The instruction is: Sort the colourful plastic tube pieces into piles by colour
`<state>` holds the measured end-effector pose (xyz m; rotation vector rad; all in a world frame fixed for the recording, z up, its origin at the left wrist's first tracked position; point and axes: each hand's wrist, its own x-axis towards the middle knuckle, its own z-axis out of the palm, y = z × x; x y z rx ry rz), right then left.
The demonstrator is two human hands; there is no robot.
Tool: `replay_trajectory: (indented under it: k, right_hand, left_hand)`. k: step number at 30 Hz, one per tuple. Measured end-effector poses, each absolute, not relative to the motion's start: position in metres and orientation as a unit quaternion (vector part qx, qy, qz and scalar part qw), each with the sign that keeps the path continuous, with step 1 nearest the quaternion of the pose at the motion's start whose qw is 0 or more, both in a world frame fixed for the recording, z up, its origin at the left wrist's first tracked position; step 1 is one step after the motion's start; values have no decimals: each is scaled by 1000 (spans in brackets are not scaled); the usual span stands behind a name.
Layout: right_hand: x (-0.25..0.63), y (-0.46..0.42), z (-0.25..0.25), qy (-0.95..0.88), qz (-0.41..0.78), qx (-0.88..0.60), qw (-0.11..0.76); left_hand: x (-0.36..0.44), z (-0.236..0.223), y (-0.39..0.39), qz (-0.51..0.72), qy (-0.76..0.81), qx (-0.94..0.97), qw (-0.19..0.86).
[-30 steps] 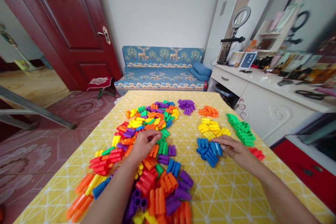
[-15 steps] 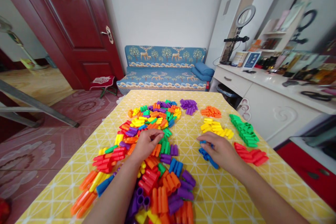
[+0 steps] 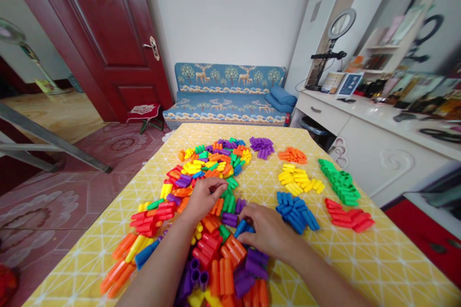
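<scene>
A big mixed heap of coloured plastic tube blocks point(image 3: 201, 187) covers the left half of the yellow patterned table point(image 3: 360, 259). My left hand point(image 3: 203, 196) rests on the heap with its fingers curled round small pieces I cannot make out. My right hand point(image 3: 264, 232) lies at the heap's right edge, fingers pinching a blue block point(image 3: 242, 227). To the right lie sorted groups: blue point(image 3: 297, 209), yellow point(image 3: 298, 179), green point(image 3: 340, 183), red point(image 3: 349, 216), orange point(image 3: 292, 154) and purple point(image 3: 261, 145).
A white dresser point(image 3: 370, 134) with a ring light point(image 3: 340, 26) stands along the right. A blue patterned sofa point(image 3: 226, 93) sits beyond the table's far edge, beside a dark red door point(image 3: 104, 33). A metal ladder rail point(image 3: 50, 146) lies on the floor at left.
My right hand has left the blue sorted group and moved left to the mixed heap, where it now pinches a blue block. My left hand has stayed on the heap.
</scene>
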<state>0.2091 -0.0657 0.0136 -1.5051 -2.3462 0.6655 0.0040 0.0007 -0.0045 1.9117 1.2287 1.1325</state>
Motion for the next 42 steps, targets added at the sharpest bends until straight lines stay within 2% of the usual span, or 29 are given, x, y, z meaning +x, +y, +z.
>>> replay_trajectory:
  k: [4, 8, 13, 21, 27, 37, 42]
  right_hand:
    - [209, -65, 11, -779, 232, -551, 190]
    - [213, -61, 17, -780, 153, -555, 244]
    - [222, -54, 22, -807, 73, -563, 165]
    - [231, -57, 26, -823, 170, -529, 118]
    - [234, -54, 19, -816, 161, -547, 96]
    - [287, -68, 31, -762, 104, -617, 170]
    - [315, -92, 18, -742, 98, -639, 178]
  left_hand:
    - [5, -2, 0, 426, 465, 715, 302]
    - [5, -2, 1, 422, 465, 714, 310]
    - [4, -6, 1, 422, 465, 713, 314]
    - [3, -7, 1, 427, 464, 711, 311]
    - [4, -6, 1, 424, 463, 712, 313]
    - [3, -5, 1, 423, 464, 714, 311]
    - [3, -7, 2, 418, 466, 719, 303]
